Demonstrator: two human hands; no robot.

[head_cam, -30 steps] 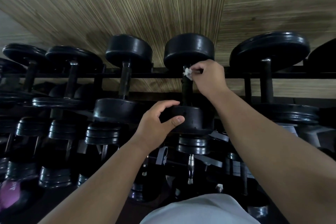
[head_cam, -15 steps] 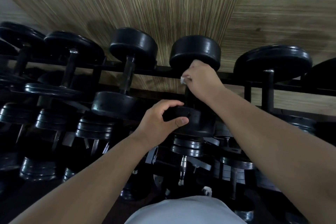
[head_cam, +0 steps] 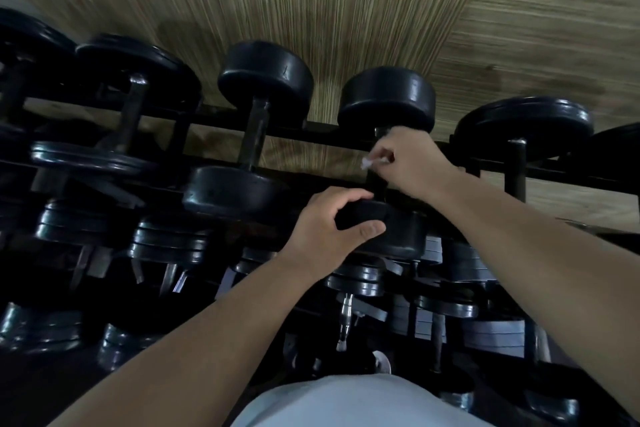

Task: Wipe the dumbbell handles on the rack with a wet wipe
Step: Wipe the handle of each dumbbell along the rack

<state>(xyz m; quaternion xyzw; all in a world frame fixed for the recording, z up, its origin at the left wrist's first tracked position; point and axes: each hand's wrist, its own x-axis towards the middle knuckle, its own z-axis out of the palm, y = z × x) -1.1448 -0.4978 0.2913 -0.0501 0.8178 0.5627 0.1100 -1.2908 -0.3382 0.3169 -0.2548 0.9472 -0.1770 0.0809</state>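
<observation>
A black dumbbell [head_cam: 388,99] lies on the top tier of the rack [head_cam: 322,135], with its handle [head_cam: 375,184] running toward me. My right hand [head_cam: 412,159] is wrapped around that handle and pinches a small white wet wipe [head_cam: 367,162], which sticks out on the left of the fist. My left hand [head_cam: 332,222] grips the near head of the same dumbbell, thumb on its front face and fingers over the top. Most of the handle is hidden behind my right hand.
More black dumbbells fill the top tier: one [head_cam: 265,76] to the left, a plate type [head_cam: 523,121] to the right. Lower tiers hold stacked plate dumbbells [head_cam: 169,243]. Behind the rack is a wood-grain wall [head_cam: 311,3]. My grey shirt [head_cam: 363,402] shows at the bottom.
My right hand with the wipe has slid a little along the handle. My left hand keeps its hold on the near head. The camera has shifted, so the rack sits further right.
</observation>
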